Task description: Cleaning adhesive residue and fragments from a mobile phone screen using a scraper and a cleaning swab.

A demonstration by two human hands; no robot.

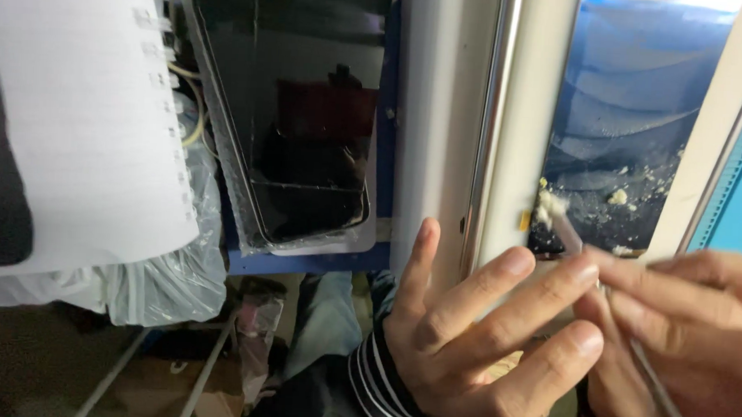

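glossy black glass panel [296, 107], matt white paper notebook [78, 116], crinkled clear plastic bag [171, 284], shiny metal strip [490, 130]

Thin metal tool [587, 257], crumb-tipped, tilted

I have only one view, from the camera worn on the head, so nothing is shared with a second one. It looks down and forward at very close range, tilted so that the white frame [448, 121] runs slightly off vertical through the middle. My left hand [473, 335] and right hand [687, 326] fill the lower right corner, partly cut by the edge. The dark glass panel [308, 116] and the spiral notebook [78, 116] crowd the upper left, both cropped, with blurred clutter lower down beneath them.
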